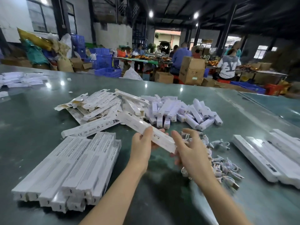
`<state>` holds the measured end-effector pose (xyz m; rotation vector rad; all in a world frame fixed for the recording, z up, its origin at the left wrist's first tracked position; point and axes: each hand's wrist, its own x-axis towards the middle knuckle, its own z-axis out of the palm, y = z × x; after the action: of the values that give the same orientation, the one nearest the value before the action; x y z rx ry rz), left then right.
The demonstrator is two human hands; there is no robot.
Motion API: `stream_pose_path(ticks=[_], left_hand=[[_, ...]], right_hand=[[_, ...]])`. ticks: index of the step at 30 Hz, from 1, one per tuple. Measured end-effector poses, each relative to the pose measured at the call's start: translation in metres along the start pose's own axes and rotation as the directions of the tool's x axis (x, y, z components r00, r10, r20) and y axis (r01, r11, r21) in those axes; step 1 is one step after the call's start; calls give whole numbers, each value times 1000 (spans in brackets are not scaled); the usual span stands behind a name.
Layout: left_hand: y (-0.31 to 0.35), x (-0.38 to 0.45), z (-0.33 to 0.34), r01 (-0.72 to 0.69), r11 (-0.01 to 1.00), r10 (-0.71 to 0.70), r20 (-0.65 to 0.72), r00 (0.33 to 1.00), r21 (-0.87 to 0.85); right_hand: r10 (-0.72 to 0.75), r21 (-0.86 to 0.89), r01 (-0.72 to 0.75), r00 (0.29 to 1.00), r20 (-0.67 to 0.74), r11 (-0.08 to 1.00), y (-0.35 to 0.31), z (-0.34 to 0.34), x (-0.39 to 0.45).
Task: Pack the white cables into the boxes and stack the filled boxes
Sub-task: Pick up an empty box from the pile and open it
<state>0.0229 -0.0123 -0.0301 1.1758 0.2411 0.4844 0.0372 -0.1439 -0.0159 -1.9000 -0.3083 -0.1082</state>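
Two hands [141, 143], one held box [146, 127], three box piles, one cable heap [222, 164].

The desk [40, 111] is glossy grey-green. White boxes [69, 166] with black print are stacked at eight o'clock. White cables [222, 164] lie at four o'clock, and blue crates [103, 62] at eleven.

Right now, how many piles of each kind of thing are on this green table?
Long white box piles: 3 (near-left stack, middle heap, right row)
Small white box piles: 1
White cable piles: 1
Far-left white pile, kind unclear: 1
Total: 6
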Motion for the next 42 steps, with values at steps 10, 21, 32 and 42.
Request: stream_pose_path(ticks=[10,21,32,42], left_hand=[[-2,5,-4,66,997,-65,19,998,-41],[-2,1,-1,190,970,-115,400,909,-152],[-7,8,-6,208,933,-157,187,970,-294],[-5,10,-8,300,862,-231,211,950,-409]], right_hand=[[-591,-559,589,780,205,583,13,8,1],[150,532,-271,954,260,802,-1,1,6],[-116,112,95,973,201,989,11,7,2],[-217,98,216,976,2,971,14,12,3]])
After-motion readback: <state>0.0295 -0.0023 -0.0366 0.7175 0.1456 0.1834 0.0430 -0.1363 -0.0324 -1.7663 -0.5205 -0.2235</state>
